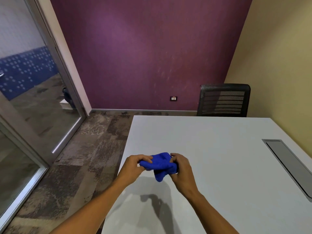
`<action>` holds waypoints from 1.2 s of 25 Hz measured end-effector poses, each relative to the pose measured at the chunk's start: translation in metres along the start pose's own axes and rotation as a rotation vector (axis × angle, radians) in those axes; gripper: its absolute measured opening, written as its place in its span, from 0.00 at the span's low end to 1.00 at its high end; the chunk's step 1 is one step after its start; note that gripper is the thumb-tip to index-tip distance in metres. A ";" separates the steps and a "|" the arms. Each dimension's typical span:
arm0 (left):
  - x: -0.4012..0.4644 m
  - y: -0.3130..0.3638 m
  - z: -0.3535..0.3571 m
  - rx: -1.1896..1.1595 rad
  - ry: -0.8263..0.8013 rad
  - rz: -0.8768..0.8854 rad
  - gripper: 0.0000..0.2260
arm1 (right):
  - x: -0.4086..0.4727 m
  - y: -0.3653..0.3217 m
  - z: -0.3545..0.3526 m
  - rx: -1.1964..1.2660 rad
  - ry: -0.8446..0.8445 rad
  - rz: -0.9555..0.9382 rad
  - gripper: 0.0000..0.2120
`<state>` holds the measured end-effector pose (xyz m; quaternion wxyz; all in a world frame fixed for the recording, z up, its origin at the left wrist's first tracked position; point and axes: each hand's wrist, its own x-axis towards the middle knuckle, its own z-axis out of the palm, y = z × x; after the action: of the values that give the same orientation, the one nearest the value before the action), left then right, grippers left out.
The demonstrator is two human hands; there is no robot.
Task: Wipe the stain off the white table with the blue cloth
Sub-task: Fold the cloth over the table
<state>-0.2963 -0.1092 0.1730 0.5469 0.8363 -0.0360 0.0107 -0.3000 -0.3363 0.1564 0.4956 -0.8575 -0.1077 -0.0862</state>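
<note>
A crumpled blue cloth (161, 164) hangs in the air above the white table (211, 137), near its left edge. My left hand (133, 166) pinches the cloth's left end with curled fingers. My right hand (181, 168) grips its right side, fingers curled round the bunched fabric. One corner of the cloth dangles below the hands. Their shadow falls on the table top beneath them. I can make out no stain on the table surface.
A grey cable hatch (287, 162) is set into the table at the right. A black mesh chair (222, 100) stands behind the table's far edge. Patterned carpet (87, 149) lies to the left, with a glass door (33, 98) beyond.
</note>
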 end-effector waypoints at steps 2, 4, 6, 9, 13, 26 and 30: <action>0.014 -0.013 -0.001 0.211 0.078 0.162 0.23 | 0.012 0.010 0.015 -0.311 0.077 -0.156 0.15; 0.033 -0.027 0.000 0.316 0.105 0.235 0.23 | 0.031 0.023 0.029 -0.416 0.003 -0.138 0.16; 0.052 -0.041 0.001 0.262 0.115 0.156 0.22 | 0.052 0.033 0.040 -0.477 -0.085 -0.051 0.14; 0.081 -0.052 -0.003 -0.298 -0.008 -0.283 0.19 | 0.085 0.053 0.058 -0.490 -0.137 0.002 0.18; 0.130 -0.069 -0.011 -0.808 -0.141 -0.689 0.23 | 0.125 0.064 0.078 -0.316 -0.143 0.054 0.24; 0.261 -0.053 -0.013 -0.444 0.124 -0.515 0.18 | 0.181 0.051 0.165 1.485 0.019 1.181 0.35; 0.274 -0.066 -0.034 -0.532 0.160 -0.493 0.15 | 0.237 0.061 0.172 1.678 0.315 0.976 0.32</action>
<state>-0.0179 -0.0655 0.1420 0.7323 0.6452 0.2079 -0.0657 -0.0486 -0.1928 0.0814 0.9336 -0.1565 0.2994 0.1190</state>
